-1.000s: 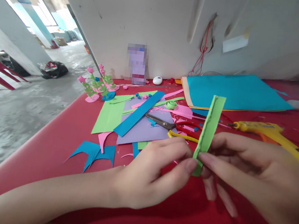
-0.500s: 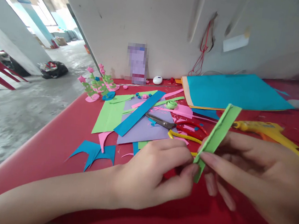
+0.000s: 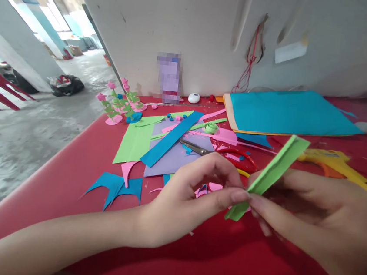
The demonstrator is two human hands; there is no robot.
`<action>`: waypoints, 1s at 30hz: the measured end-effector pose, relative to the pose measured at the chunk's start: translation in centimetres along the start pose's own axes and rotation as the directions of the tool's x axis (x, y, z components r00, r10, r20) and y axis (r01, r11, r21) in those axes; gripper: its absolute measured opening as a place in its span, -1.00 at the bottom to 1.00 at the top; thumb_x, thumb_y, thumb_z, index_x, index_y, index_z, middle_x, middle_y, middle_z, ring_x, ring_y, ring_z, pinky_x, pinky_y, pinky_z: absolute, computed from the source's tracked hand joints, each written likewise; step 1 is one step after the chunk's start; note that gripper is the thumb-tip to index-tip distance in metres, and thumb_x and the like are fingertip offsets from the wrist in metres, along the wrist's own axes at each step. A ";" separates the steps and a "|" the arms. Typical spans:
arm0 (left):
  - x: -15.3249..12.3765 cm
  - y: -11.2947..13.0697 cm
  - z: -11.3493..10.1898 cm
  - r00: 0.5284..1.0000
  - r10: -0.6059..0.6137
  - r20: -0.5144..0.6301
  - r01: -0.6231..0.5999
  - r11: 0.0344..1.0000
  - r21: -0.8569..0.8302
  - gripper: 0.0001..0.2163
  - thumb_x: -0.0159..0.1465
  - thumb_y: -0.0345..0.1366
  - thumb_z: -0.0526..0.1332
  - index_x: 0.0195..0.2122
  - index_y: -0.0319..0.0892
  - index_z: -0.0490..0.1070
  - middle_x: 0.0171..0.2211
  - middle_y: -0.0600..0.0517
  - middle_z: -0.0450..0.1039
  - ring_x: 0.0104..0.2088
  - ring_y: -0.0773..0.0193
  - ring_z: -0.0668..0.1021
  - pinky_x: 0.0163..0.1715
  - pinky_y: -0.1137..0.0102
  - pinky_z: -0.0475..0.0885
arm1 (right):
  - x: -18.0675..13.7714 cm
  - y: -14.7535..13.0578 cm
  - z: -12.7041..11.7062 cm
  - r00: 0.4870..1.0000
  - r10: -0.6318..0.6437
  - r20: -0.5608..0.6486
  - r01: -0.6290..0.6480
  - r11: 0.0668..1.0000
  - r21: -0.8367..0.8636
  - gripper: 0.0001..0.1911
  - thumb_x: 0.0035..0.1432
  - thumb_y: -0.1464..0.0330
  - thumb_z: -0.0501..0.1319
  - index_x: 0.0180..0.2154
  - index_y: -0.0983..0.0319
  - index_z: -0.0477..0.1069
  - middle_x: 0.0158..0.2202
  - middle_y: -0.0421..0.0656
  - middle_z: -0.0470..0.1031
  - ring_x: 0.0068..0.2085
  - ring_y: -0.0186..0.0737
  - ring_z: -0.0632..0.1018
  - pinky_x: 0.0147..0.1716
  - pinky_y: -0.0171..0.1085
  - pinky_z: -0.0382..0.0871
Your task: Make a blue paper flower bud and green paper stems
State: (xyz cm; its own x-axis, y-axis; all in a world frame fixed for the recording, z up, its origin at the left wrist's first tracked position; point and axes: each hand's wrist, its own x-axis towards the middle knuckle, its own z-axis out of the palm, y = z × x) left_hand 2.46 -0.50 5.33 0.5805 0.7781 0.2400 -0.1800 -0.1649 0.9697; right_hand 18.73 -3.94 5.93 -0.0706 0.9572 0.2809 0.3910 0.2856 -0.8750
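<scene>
Fingers (image 3: 229,199) of the left hand (image 3: 179,205) and right hand (image 3: 319,221) pinch a green paper strip (image 3: 275,167) below its middle, above the bench (image 3: 186,262), seemingly so both thumbs can press its crease firmly.

Left hand (image 3: 183,201) and right hand (image 3: 316,217) pinch; 2 thumb tips (image 3: 239,196) close together; left forearm (image 3: 84,236) outstretched.

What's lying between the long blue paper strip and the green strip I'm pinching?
In the head view, the scissors lie between the blue strip and the green strip, with pink scraps and blue scraps near them.
</scene>
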 end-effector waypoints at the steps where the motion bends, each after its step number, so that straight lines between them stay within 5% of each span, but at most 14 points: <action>1: 0.1 -0.1 0.1 0.999 -0.034 -0.004 0.033 0.997 -0.066 -0.94 0.18 -0.44 0.19 -0.42 -0.23 0.32 -0.47 0.10 0.30 -0.46 0.46 0.37 -0.45 0.58 0.35 | 0.0 -0.1 0.1 1.000 -0.009 -0.009 0.009 1.000 -0.007 -0.72 -0.07 0.42 0.24 -0.43 -0.18 0.47 -0.62 -0.50 0.50 -0.67 -0.46 0.48 -0.74 -0.62 0.36; 7: 0.2 -0.6 -0.2 0.996 -0.087 -0.022 0.079 0.968 -0.237 -0.95 0.10 -0.48 0.28 -0.43 -0.21 0.46 -0.47 0.11 0.41 -0.44 0.47 0.45 -0.41 0.60 0.41 | -0.3 -0.1 -0.2 0.993 -0.112 -0.035 0.105 0.982 -0.156 -0.78 -0.07 0.42 0.24 -0.48 -0.11 0.39 -0.58 -0.54 0.51 -0.62 -0.46 0.51 -0.68 -0.63 0.39; 17: 0.4 -0.1 -0.6 0.998 0.033 -0.049 -0.027 0.994 0.103 -0.94 0.10 -0.45 0.29 -0.51 -0.25 0.53 -0.52 0.08 0.46 -0.45 0.45 0.47 -0.40 0.60 0.41 | -0.2 0.1 -0.6 0.979 -0.200 -0.050 0.183 0.955 -0.232 -0.80 -0.07 0.43 0.24 -0.44 -0.05 0.36 -0.62 -0.48 0.46 -0.67 -0.48 0.45 -0.74 -0.63 0.33; 30: 0.5 -0.4 -0.7 0.995 0.081 -0.051 -0.071 0.981 0.181 -0.95 0.09 -0.45 0.30 -0.49 -0.20 0.53 -0.49 0.08 0.48 -0.41 0.40 0.49 -0.36 0.55 0.44 | 0.1 0.4 -0.7 0.996 -0.076 -0.050 0.070 0.991 -0.113 -0.83 -0.12 0.43 0.31 -0.57 0.03 0.41 -0.76 -0.44 0.43 -0.80 -0.42 0.41 -0.92 -0.55 0.19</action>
State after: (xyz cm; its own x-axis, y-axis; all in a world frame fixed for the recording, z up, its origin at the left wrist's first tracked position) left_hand 2.28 0.34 5.05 0.5225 0.7921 0.3155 -0.0738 -0.3266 0.9423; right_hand 19.48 -3.81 5.90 -0.0543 0.9289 0.3662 0.4864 0.3449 -0.8027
